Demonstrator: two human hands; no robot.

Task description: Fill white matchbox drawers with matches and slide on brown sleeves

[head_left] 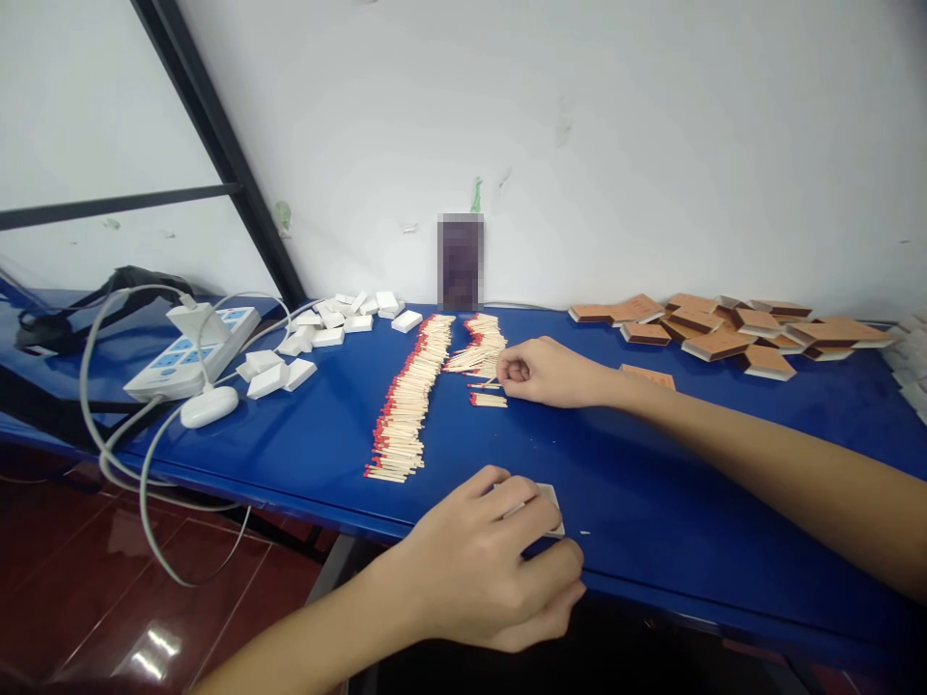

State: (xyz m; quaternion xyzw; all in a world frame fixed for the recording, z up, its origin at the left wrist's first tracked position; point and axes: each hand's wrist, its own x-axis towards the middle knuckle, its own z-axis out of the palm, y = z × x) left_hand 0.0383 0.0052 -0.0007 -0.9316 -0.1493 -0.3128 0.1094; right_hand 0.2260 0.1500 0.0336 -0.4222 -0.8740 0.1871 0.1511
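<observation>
At the front edge of the blue surface (304,434), the left hand (485,569) closes its fingers on one white tray (548,502). Mid-surface, the right hand (547,372) pinches loose matches (489,398) beside two heaps, a long row (409,396) and a shorter pile (482,347). Over a dozen empty trays (340,323) lie back left, and brown sleeves (724,328) back right.

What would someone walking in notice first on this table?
A long row of red-tipped matches runs down the middle of the blue table, with the right hand touching a smaller pile beside it. The left hand grips a small white box at the near edge; brown matchbox sleeves are heaped at the back right.
</observation>
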